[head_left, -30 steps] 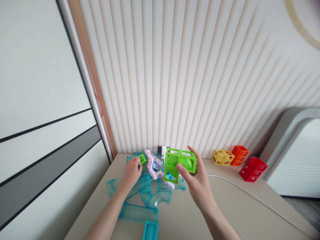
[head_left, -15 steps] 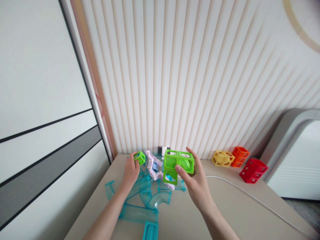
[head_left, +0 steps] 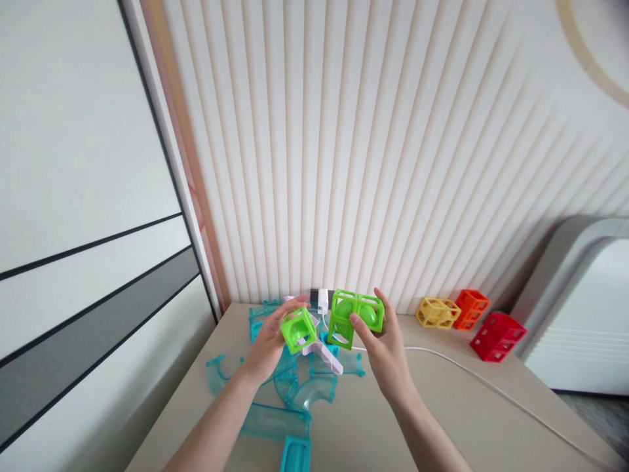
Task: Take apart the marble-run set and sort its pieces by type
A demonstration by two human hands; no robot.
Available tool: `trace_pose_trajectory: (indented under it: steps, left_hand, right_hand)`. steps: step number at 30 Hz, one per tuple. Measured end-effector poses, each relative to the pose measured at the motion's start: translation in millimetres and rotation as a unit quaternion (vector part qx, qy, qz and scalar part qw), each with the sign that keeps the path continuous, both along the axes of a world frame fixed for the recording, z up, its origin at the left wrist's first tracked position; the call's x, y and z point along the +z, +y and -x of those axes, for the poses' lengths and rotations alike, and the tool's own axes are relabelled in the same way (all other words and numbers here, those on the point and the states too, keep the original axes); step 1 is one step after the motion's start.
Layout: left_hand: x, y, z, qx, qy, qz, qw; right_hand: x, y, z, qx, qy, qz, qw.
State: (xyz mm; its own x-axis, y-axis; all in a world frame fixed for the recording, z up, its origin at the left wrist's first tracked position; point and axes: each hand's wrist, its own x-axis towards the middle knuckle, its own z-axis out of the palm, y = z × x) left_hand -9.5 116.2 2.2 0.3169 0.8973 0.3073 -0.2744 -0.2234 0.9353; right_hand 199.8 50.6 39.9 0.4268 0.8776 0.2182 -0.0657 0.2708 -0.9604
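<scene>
Up close, two bare hands hold green toy pieces above a beige table point(head_left: 442, 419) set against a ribbed wall. The left hand point(head_left: 268, 344) is raised off the tabletop, fingers and thumb closed around a small green cube point(head_left: 298, 330), an open-frame block with a rounded scoop inside, tilted on one corner. The right hand point(head_left: 386, 354) grips a larger green block point(head_left: 354, 316), approx. two frame cubes joined side by side w/ a piece hanging lower on its left; the thumb presses its front face and the fingers wrap the far side. The two green pieces sit near each other, apart, with a narrow gap between.

Under the hands lie clear blue track pieces point(head_left: 299, 393), curves and straight channels, spread on the table. A pale pink zigzag piece point(head_left: 324, 354) lies among them, mostly hidden by the cube. A small white plug point(head_left: 323, 300) stands at the wall behind, possibly joined to the white cable point(head_left: 491, 387) running across the table to the right. Well to the right rest a yellow frame block point(head_left: 439, 311), an orange one point(head_left: 470, 307) touching it, and a red block point(head_left: 497, 334) nearby.
</scene>
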Motion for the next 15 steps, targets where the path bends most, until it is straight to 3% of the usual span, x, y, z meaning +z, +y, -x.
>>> trace_pose_trajectory:
  steps: [4, 7, 12, 15]
  left_hand:
    - [17.0, -26.9, -14.3, -0.131, 0.020, 0.010, 0.991]
    - [21.4, -36.7, -22.6, -0.178, 0.044, 0.002, 0.983]
    - [17.8, -36.9, -24.8, -0.162, 0.045, -0.015, 0.986]
    - [15.3, -34.2, -22.0, -0.127, 0.054, 0.007, 0.990]
  right_hand:
    - [-6.3, 0.8, 3.0, 0.010, -0.013, -0.009, 1.000]
    - [-9.4, -1.5, 7.3, 0.041, -0.026, -0.011, 0.999]
    - [-19.2, -1.2, 9.2, 0.108, -0.058, -0.009, 0.992]
    - [-25.9, 2.6, 7.0, 0.082, -0.096, -0.029, 0.992]
